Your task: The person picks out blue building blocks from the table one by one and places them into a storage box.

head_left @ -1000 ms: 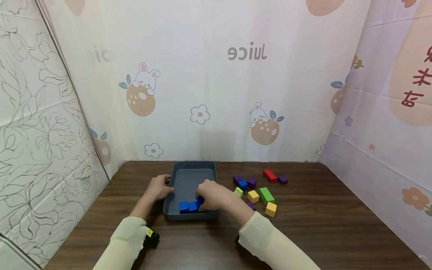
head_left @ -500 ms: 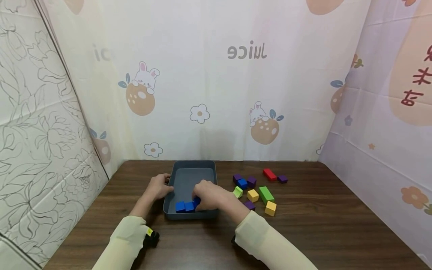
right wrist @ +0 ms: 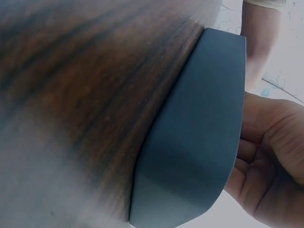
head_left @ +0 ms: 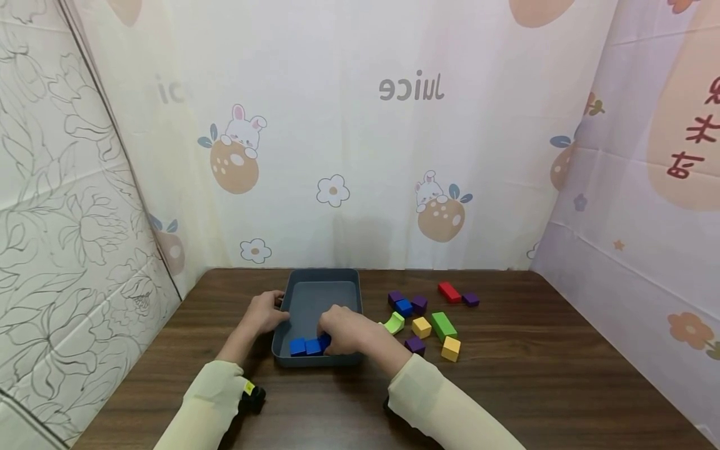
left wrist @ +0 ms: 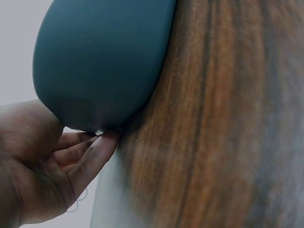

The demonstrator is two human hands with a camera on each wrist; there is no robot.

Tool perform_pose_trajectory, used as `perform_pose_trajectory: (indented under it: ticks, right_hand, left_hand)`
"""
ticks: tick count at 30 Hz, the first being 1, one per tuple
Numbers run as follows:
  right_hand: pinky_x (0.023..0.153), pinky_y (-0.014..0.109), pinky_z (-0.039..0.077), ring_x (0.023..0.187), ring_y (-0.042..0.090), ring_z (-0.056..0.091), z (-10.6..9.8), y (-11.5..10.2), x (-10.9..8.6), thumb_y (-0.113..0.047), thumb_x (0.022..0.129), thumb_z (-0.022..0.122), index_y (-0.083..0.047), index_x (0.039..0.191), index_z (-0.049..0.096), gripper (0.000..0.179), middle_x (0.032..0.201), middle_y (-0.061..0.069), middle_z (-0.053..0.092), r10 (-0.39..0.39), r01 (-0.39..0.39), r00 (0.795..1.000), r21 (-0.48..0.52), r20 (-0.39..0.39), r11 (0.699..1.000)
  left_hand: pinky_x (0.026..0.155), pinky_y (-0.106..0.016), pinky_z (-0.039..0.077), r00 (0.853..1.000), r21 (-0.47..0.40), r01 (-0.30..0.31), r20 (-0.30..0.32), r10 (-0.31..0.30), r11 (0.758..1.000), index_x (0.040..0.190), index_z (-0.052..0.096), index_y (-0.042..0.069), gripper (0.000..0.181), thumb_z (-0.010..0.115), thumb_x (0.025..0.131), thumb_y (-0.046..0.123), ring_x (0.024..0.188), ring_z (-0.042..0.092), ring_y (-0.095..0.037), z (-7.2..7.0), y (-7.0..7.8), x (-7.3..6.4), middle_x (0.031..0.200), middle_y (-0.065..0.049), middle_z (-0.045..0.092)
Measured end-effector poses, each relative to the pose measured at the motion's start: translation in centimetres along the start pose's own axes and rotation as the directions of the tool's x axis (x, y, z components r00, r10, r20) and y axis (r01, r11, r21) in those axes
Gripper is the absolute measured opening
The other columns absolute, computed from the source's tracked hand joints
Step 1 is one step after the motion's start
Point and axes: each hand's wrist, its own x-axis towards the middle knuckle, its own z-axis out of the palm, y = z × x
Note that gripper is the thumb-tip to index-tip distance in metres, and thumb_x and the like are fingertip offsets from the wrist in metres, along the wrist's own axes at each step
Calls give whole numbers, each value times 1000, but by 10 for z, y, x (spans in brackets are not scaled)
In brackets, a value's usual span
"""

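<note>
A dark grey tray (head_left: 326, 294) lies on the table. My left hand (head_left: 263, 314) holds its left wall, with the thumb at the rim and the fingers along the outside; in the left wrist view the fingers (left wrist: 88, 164) touch the tray's outer wall. Inside the tray, my right hand (head_left: 345, 328) grips a dark blue block (head_left: 324, 340), mostly hidden by the fingers. Two blue blocks (head_left: 305, 347) sit left of it in a row along the near wall. The right wrist view shows the curled right hand (right wrist: 273, 156) behind the tray wall, its fingertips hidden.
Right of the tray lie a light green curved block (head_left: 395, 323), several purple blocks (head_left: 415, 345), a blue block (head_left: 404, 307), two yellow blocks (head_left: 422, 327), a green block (head_left: 444, 325) and a red block (head_left: 449, 292). A patterned curtain (head_left: 360, 156) hangs behind the table.
My right hand has moved left inside the tray, and the row of blue blocks has slid left with it. More of the light green curved block shows. My left hand has stayed put.
</note>
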Motion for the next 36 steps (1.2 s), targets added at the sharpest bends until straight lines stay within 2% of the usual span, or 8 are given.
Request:
perform_pose_trajectory:
  ticks: [17,25,36]
  right_hand:
    - [79,25,60,80,5,62,2,2,1,-21,90,87,-13,112,81,24,100,-3,75,7,-7,1000,-1,22,1000]
    - [83,24,60,85,3,65,-7,7,-5,-27,90,87,-13,114,82,28,104,-4,77,3,-5,1000,70,25,998]
    - [85,26,60,97,9,68,-26,23,-23,-32,92,84,-11,122,79,37,116,3,77,8,-2,999,169,-33,986]
  left_hand:
    - [100,-54,56,1000,2,13,9,-13,1000,144,56,-10,57,76,93,9,122,64,-42,-1,1,-2,131,-28,67]
    - [100,-53,56,1000,-1,8,3,-8,1000,143,57,-10,57,76,92,9,122,64,-42,0,-1,0,130,-27,68]
    - [100,-53,56,1000,-6,15,3,-15,1000,142,57,-10,57,75,92,9,121,64,-41,-1,0,0,130,-28,68]
